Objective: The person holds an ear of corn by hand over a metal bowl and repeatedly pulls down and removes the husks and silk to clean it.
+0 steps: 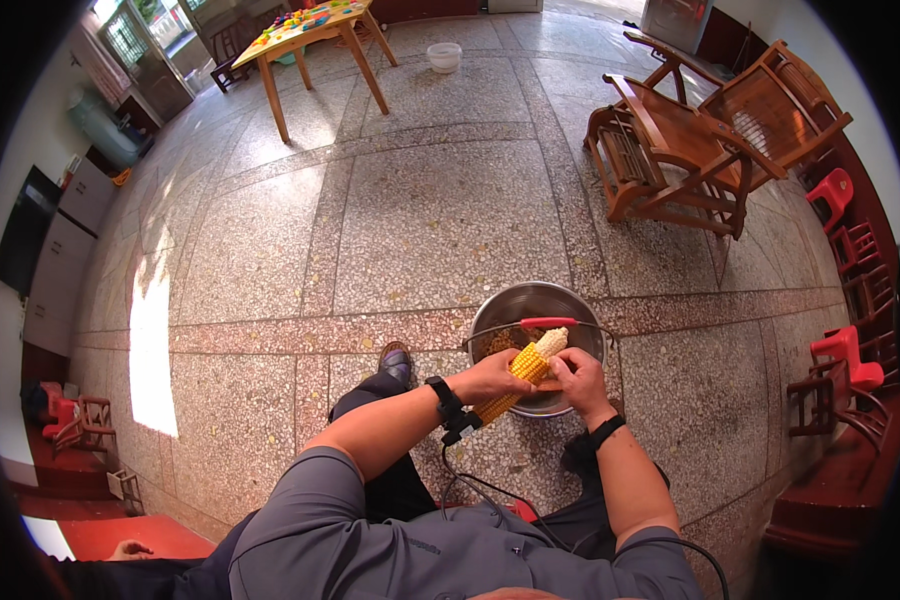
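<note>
My left hand grips a yellow ear of corn around its middle. The far end is a bare pale cob, stripped of kernels. At the border between kernels and bare cob, the fingers and thumb of my right hand press on the ear. Under both hands stands a round metal bucket with loose yellow kernels inside. Its wire handle carries a red grip and crosses the opening beyond the ear. My hands hide part of the bucket's inside.
A wooden reclining chair stands ahead on the right. Farther off are a wooden table with colourful pieces and a white tub. Red plastic chairs line the right wall. Another person's hand shows at lower left. Black cables hang near my wrist.
</note>
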A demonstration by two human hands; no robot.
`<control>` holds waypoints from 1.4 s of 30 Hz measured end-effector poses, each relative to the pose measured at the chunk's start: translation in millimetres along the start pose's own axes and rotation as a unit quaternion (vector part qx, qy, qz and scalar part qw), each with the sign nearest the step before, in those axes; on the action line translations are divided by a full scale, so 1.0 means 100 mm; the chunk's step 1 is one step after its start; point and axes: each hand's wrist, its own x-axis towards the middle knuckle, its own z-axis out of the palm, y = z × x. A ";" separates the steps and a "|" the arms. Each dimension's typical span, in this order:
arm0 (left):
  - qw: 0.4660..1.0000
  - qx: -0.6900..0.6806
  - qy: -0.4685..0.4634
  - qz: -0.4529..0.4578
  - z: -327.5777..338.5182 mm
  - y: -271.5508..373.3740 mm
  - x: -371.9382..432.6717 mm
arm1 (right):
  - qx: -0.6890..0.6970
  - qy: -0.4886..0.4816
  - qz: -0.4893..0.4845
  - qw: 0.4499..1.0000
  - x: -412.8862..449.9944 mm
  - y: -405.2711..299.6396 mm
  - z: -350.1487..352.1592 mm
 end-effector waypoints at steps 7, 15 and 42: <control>1.000 -0.005 -0.005 -0.007 -0.07 -0.16 0.07 | -0.018 -0.002 0.003 1.000 0.01 -0.06 0.00; 1.000 0.012 0.019 -0.009 -0.04 -0.16 0.09 | -0.023 -0.001 0.016 1.000 0.00 -0.08 0.00; 0.999 0.028 0.043 -0.018 -0.10 -0.35 0.15 | -0.023 -0.010 0.003 1.000 0.03 -0.02 0.01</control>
